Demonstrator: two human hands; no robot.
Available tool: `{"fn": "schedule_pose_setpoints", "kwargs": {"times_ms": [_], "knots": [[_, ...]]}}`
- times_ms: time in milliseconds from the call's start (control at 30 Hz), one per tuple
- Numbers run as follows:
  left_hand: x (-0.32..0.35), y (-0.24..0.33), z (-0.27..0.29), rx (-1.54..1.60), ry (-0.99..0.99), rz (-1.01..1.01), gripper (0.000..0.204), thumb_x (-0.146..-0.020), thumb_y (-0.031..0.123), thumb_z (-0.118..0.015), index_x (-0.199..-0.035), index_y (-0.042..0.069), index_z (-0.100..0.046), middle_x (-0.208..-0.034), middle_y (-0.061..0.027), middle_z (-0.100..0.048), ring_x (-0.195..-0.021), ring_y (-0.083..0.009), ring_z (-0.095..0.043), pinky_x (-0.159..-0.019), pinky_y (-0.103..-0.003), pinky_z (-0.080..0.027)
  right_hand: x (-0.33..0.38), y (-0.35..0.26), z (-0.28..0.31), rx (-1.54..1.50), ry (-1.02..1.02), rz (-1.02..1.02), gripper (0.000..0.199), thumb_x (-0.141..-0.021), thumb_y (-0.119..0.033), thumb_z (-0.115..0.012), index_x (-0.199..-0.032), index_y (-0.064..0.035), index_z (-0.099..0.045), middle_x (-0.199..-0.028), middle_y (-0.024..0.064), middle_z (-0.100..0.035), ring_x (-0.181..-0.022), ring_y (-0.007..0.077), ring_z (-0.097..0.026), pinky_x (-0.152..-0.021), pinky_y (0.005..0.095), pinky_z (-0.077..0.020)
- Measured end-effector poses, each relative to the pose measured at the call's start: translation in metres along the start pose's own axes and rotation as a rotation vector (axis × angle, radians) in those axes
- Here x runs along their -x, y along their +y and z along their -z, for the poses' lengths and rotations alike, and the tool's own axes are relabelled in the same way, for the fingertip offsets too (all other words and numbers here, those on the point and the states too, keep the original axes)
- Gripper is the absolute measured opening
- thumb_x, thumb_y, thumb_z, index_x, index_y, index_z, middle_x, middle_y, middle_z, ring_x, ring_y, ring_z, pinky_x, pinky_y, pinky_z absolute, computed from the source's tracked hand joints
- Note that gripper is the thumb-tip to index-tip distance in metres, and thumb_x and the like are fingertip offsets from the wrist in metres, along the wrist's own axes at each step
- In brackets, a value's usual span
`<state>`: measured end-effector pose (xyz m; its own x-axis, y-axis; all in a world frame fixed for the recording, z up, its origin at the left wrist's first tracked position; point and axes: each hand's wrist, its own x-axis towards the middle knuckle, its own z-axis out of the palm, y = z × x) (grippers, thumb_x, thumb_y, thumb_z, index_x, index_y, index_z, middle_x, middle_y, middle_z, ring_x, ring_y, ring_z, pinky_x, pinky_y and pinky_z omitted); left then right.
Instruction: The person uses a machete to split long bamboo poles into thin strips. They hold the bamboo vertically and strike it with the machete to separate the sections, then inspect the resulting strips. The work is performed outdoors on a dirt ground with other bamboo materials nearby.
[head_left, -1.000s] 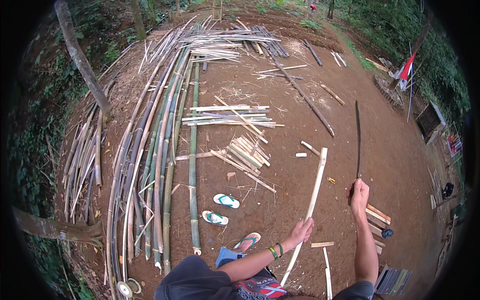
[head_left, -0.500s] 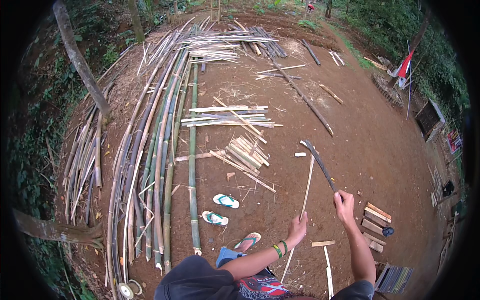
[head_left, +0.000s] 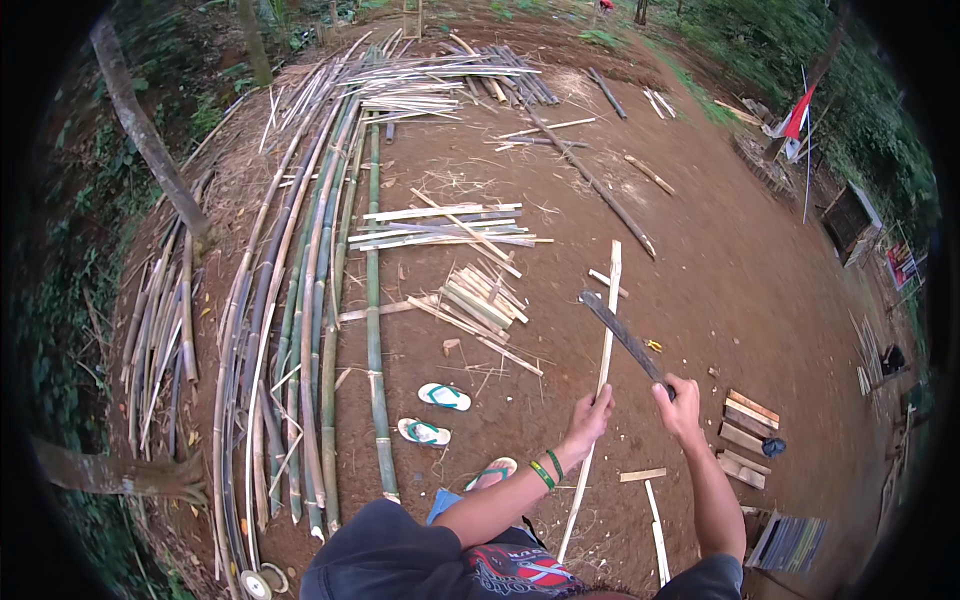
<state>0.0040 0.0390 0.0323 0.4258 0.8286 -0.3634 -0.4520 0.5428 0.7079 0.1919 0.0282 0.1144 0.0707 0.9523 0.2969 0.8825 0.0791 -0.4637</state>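
Note:
My left hand [head_left: 588,421] is closed round a long pale bamboo strip [head_left: 583,492], which slants up and away from me. In my right hand [head_left: 682,407] is the handle of a machete [head_left: 632,345] with a dark blade. The blade points up and to the left, and its tip part crosses in front of the strip above my left hand. Whether the edge touches the strip, I cannot tell. A short pale piece of bamboo [head_left: 598,276] lies on the ground behind the upper strip. Just right of the blade is a small yellow-handled tool [head_left: 653,346].
Long bamboo poles [head_left: 374,330] lie along the left. Split strips [head_left: 440,238] and short slats [head_left: 480,305] are piled ahead. White sandals [head_left: 444,397] sit near my foot. Wooden blocks [head_left: 745,425] lie at right, beyond which stands a flag [head_left: 798,115].
The strip's upper end has risen and its broad face has turned toward me. The machete has swung lower and left, across the strip. Both hands have moved slightly upward or leftward.

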Motion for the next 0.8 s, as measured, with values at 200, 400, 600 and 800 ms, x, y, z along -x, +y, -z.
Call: {"fn": "schedule_pose_setpoints", "kwargs": {"times_ms": [200, 400, 600, 800], "knots": [[0.003, 0.012, -0.003, 0.165, -0.191, 0.113, 0.037, -0.1, 0.046, -0.053, -0.082, 0.014, -0.049, -0.056, 0.0109, -0.03, -0.041, -0.0015, -0.026, -0.038, -0.02, -0.02, -0.022, 0.003, 0.009, 0.221, -0.054, 0.004, 0.051, -0.079, -0.053, -0.069, -0.066, -0.004, -0.064, -0.055, 0.0173, -0.057, -0.053, 0.0373, -0.061, -0.054, 0.0448, -0.048], [0.008, 0.012, -0.003, 0.014, -0.199, -0.003, 0.03, -0.101, 0.026, -0.055, -0.074, 0.017, -0.045, -0.055, 0.011, -0.031, -0.041, -0.002, -0.025, -0.038, -0.023, -0.019, -0.031, -0.034, 0.013, 0.404, -0.392, 0.364, 0.065, -0.079, -0.07, -0.061, -0.064, -0.0068, -0.062, -0.053, 0.0144, -0.06, -0.048, 0.0323, -0.062, -0.047, 0.0448, -0.0492], [0.026, 0.014, -0.003, -0.321, -0.17, -0.087, 0.039, -0.08, 0.008, -0.077, -0.065, 0.015, -0.041, -0.054, 0.0066, -0.044, -0.044, -0.0036, -0.043, -0.038, -0.022, -0.032, -0.132, 0.009, 0.048, 0.576, -0.223, 0.432, 0.071, -0.085, -0.077, -0.047, -0.069, -0.0103, -0.065, -0.046, 0.0053, -0.053, -0.038, 0.0187, -0.053, -0.04, 0.0376, -0.0463], [0.042, -0.009, 0.006, -0.156, -0.236, 0.053, 0.039, -0.078, -0.002, -0.074, -0.067, 0.015, -0.04, -0.056, 0.0063, -0.043, -0.044, -0.0038, -0.042, -0.04, -0.022, -0.029, -0.18, -0.012, 0.083, 0.505, 0.0, -0.058, 0.068, -0.089, -0.065, -0.053, -0.076, -0.0012, -0.073, -0.056, 0.0181, -0.063, -0.053, 0.0327, -0.065, -0.056, 0.0438, -0.0538]]}}
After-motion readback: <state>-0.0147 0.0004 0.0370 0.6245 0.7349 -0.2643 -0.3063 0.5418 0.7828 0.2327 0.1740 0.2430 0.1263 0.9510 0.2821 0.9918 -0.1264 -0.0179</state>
